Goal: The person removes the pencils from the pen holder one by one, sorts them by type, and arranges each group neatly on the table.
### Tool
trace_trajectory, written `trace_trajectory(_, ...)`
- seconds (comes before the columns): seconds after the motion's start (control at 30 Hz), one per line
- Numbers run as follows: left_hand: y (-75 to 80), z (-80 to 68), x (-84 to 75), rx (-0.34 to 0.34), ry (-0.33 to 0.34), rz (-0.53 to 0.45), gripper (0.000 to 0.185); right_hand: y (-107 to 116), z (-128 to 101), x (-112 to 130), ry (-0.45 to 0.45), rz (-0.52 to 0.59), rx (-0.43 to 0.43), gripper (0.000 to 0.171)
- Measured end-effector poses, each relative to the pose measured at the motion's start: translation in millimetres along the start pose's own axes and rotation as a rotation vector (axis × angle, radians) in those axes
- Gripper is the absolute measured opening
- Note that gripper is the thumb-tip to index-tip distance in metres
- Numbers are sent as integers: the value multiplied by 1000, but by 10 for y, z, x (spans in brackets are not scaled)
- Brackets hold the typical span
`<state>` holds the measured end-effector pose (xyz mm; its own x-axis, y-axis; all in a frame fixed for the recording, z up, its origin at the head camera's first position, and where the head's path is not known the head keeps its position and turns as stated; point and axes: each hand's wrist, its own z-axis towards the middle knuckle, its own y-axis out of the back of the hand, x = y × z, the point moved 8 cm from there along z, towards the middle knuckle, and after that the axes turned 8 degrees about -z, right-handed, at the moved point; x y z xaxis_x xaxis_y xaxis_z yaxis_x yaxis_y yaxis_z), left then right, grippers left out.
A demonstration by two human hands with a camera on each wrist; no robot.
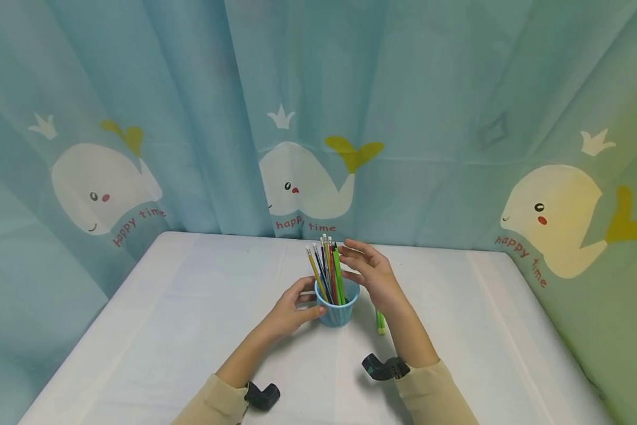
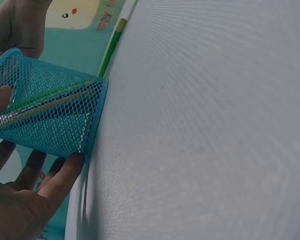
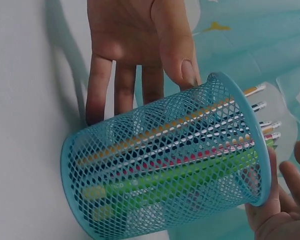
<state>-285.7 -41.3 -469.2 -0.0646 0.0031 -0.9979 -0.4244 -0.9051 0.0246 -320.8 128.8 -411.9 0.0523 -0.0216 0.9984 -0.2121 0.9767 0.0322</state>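
Note:
A light-blue mesh pencil cup (image 1: 335, 316) stands upright on the table, with several pencils (image 3: 165, 137) leaning inside it, green, yellow, red and dark ones among them. My left hand (image 1: 290, 308) holds the cup's left side, thumb toward the front and fingers spread along the mesh; the left wrist view also shows this hand (image 2: 27, 200) against it. At the right rim is my right hand (image 1: 373, 274), its fingers loosely bent and apart beside the green pencil tops. No pencil shows pinched in the right hand (image 3: 282, 210); part of it is hidden behind the rim.
Green pencils (image 1: 380, 323) lie on the white table (image 1: 233, 319) to the right of the cup, partly hidden by the right forearm. Behind the table hangs a blue-green curtain (image 1: 430, 118) with printed whales. Each wrist carries a black camera mount (image 1: 384, 367).

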Motion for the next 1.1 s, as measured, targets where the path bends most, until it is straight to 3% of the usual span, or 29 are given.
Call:
trace_trajectory(0.13, -12, -5, -4, 6, 3, 2, 63, -27, -8, 37, 32, -146, 31, 47)
trace_trajectory(0.27, -17, -22, -2, 5, 13, 4, 63, -38, -36, 81, 38, -215, 5, 49)
trace_trajectory(0.43, -21, -25, -12, 11, 14, 8, 64, -6, -57, 101, 49, -255, -35, 45)
trace_trajectory(0.93, -7, -21, -25, -9, 6, 10, 65, 166, -118, 209, 84, -344, -51, 29)
trace_trajectory(1.1, -8, -18, -21, -8, 6, 12, 65, 223, -135, 263, 95, -327, -68, 29)
